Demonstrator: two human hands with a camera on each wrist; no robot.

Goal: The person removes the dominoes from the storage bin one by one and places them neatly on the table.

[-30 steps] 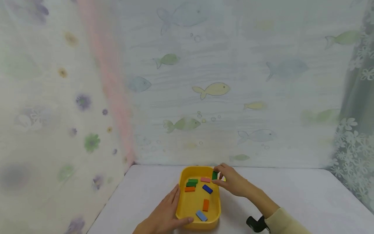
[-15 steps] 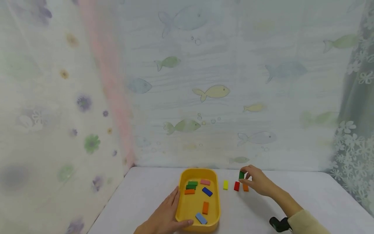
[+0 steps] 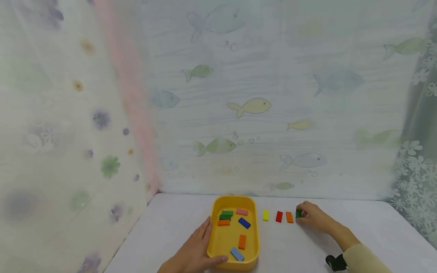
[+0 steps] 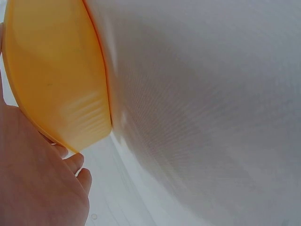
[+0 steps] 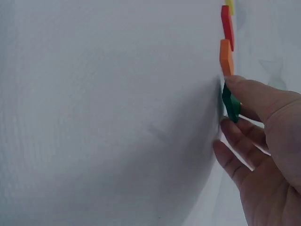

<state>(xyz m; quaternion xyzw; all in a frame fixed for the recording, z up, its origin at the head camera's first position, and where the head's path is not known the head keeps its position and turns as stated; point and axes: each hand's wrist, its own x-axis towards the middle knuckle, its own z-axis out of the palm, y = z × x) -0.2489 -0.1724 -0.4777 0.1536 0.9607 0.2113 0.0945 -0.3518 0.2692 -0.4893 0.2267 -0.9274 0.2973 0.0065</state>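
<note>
Thumb and fingertips of my right hand (image 3: 315, 218) pinch a small green rectangular block (image 5: 230, 103), upright on the white table at the right end of a row. Just left of it stand an orange block (image 3: 289, 217), a red block (image 3: 279, 217) and a yellow block (image 3: 265, 215). My left hand (image 3: 192, 248) holds the near left corner of a yellow tray (image 3: 257, 242), fingers along its left side and thumb at the near rim. The left wrist view shows the tray's outer wall (image 4: 56, 70) against these fingers. Inside lie several blocks, including a dark blue block (image 3: 244, 222) and a light blue block (image 3: 237, 254).
The white tabletop (image 3: 286, 250) runs back to a curtain with fish drawings (image 3: 252, 106). At the left hangs a flower-patterned cloth (image 3: 109, 167). A black device (image 3: 336, 262) is worn at the right wrist.
From above the tray's right rim, my right hand has carried the green block rightwards past the row and lowered it beside the orange block. My left hand stays on the tray.
</note>
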